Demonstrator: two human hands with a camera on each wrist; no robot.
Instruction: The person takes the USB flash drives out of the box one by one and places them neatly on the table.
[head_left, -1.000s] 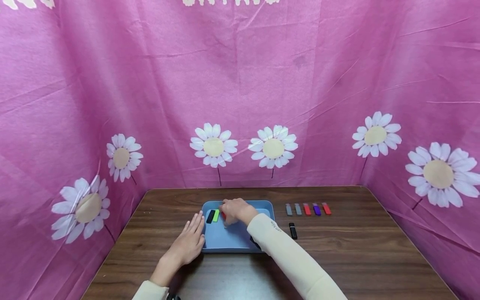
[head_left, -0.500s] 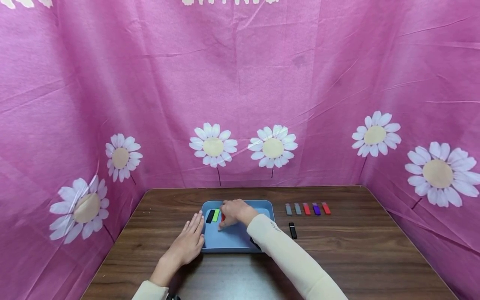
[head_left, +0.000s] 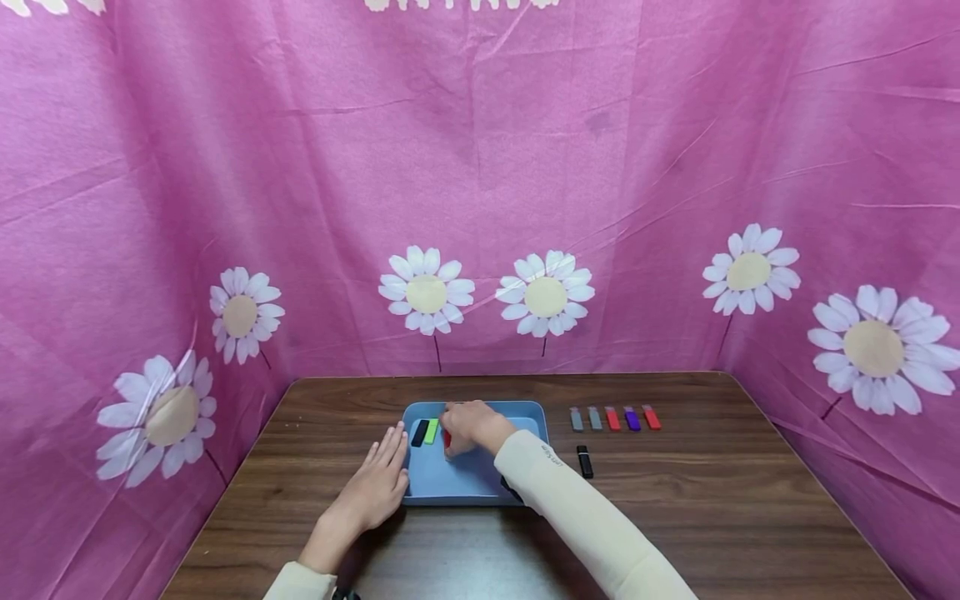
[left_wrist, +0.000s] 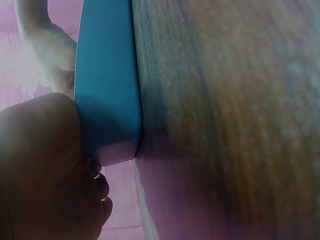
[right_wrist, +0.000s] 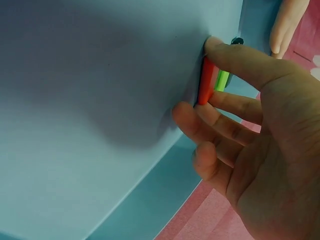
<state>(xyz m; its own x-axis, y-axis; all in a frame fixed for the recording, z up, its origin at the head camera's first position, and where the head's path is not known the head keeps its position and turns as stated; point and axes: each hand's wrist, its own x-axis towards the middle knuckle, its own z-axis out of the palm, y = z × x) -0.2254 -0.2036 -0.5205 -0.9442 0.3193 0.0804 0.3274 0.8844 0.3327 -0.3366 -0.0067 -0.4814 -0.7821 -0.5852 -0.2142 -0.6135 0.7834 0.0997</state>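
A shallow blue tray stands on the wooden table. My left hand lies along its left wall, fingers straight and together. Inside the tray, my right hand pinches a red USB flash drive by its two ends, thumb at one end and fingertips at the other. In the head view the hand covers most of that red drive. Left of it, a bright green flash drive and a black flash drive lie side by side, slightly slanted.
Right of the tray, a row holds two grey flash drives, a red flash drive, a purple flash drive and another red drive. A black capped drive lies nearer. A pink flowered curtain surrounds the table.
My right thumb spread away from the red flash drive half a second ago and now presses back in at its near end. The left hand and the other drives have stayed put.
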